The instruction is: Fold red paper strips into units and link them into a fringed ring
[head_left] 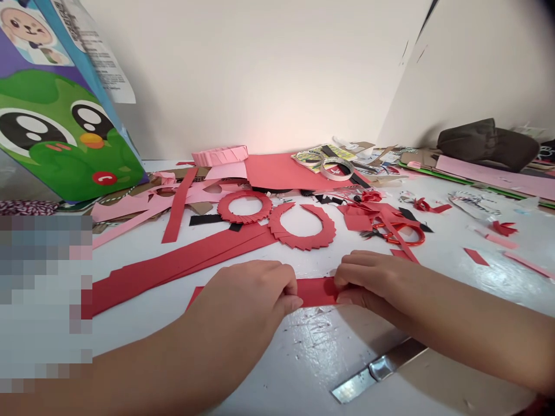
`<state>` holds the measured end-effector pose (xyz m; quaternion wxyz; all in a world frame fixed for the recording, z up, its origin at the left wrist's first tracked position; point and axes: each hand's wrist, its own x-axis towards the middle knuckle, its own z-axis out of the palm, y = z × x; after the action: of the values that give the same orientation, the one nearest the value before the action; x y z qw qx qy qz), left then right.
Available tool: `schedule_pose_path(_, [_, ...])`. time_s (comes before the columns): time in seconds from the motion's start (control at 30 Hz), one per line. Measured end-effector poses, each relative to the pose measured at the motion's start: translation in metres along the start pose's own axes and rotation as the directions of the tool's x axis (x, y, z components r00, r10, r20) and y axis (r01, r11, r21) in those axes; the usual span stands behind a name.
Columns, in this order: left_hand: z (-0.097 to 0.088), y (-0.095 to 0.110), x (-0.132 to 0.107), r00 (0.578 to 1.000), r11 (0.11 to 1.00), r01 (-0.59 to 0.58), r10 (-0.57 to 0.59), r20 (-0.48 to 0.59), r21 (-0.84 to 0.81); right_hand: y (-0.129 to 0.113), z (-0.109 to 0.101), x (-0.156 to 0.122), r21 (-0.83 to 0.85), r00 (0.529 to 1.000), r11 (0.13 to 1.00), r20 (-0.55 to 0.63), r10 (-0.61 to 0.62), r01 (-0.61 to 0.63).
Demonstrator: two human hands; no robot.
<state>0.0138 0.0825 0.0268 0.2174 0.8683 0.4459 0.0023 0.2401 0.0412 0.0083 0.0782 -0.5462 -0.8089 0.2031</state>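
A short red paper strip (pixel 315 290) lies flat on the white table (pixel 303 358), near its front. My left hand (pixel 249 294) pinches the strip's left part with curled fingers. My right hand (pixel 373 277) pinches its right end, fingers pressed together on the paper. Just beyond my hands lie two red fringed paper rings, a closed one (pixel 244 208) and an open horseshoe-shaped one (pixel 306 226). Long red strips (pixel 182 263) stretch away to the left.
Red-handled scissors (pixel 401 230) lie right of the rings among red scraps. Tape rolls (pixel 336 167) and a red sheet (pixel 277 171) sit at the back. A green and blue box (pixel 60 115) leans at the left. Pink paper (pixel 494 176) and a dark bag (pixel 485 141) lie at the right.
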Motion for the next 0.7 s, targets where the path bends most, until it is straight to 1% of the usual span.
schedule_pose_path(0.07, [-0.002,-0.001,0.001,0.999,0.995,0.047,-0.048,-0.006,-0.088,0.000,-0.001,0.001,0.013,1.000,1.000,-0.003,0.006,-0.006])
schedule_pose_path(0.17, [-0.002,-0.005,0.003,0.999,0.985,0.052,-0.053,-0.005,-0.164,0.001,-0.002,0.004,0.053,1.000,0.998,-0.005,-0.018,0.018])
schedule_pose_path(0.23, [-0.002,-0.007,0.006,0.999,0.983,0.036,-0.038,-0.007,-0.179,0.003,-0.002,0.005,0.068,1.000,0.998,-0.013,-0.012,0.013])
schedule_pose_path(0.37, [-0.001,-0.011,0.010,0.999,0.978,0.029,-0.034,-0.022,-0.208,0.005,-0.005,0.007,0.112,0.999,0.993,-0.009,0.047,-0.046])
schedule_pose_path(0.47, [0.000,-0.013,0.012,0.998,0.976,-0.019,0.007,-0.055,-0.218,0.003,-0.008,0.009,0.149,0.999,0.988,0.007,0.043,-0.044])
schedule_pose_path(0.57, [0.000,-0.014,0.014,0.998,0.974,-0.043,0.030,-0.061,-0.222,0.000,-0.009,0.011,0.135,1.000,0.990,-0.004,0.030,-0.029])
schedule_pose_path(0.7, [-0.002,-0.012,0.015,0.998,0.982,-0.039,0.030,-0.051,-0.187,0.000,-0.008,0.009,0.125,0.997,0.989,0.009,0.074,-0.075])
